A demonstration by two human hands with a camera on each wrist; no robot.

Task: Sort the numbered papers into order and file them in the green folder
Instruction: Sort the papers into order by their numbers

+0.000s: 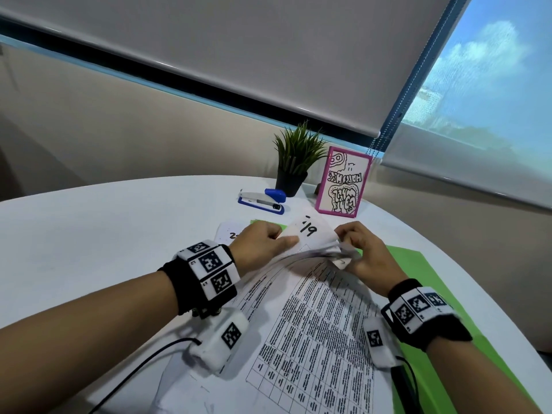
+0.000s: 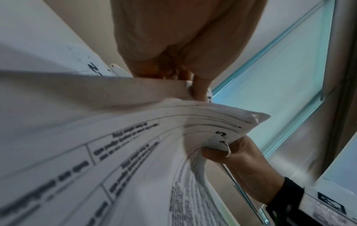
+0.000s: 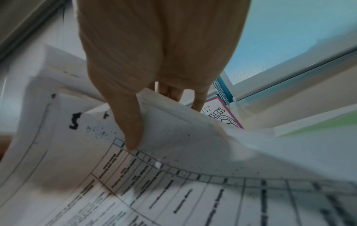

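Note:
A stack of printed, hand-numbered papers point(image 1: 313, 318) lies on the white table over the green folder point(image 1: 418, 264). My left hand point(image 1: 263, 243) pinches the lifted far edge of upper sheets, one marked "19" point(image 1: 309, 230). My right hand point(image 1: 361, 249) grips the bent far corner of the stack point(image 2: 222, 130), thumb on top point(image 3: 131, 130). In the right wrist view a sheet marked "5" point(image 3: 74, 122) shows under the thumb. Another numbered sheet point(image 1: 231, 233) lies flat beyond my left hand.
A blue-and-white stapler point(image 1: 263, 200), a potted green plant point(image 1: 294, 162) and a pink-framed drawing point(image 1: 345, 183) stand at the table's far side. The table's curved edge point(image 1: 448, 243) runs on the right. A black cable point(image 1: 143, 366) trails from my left wrist.

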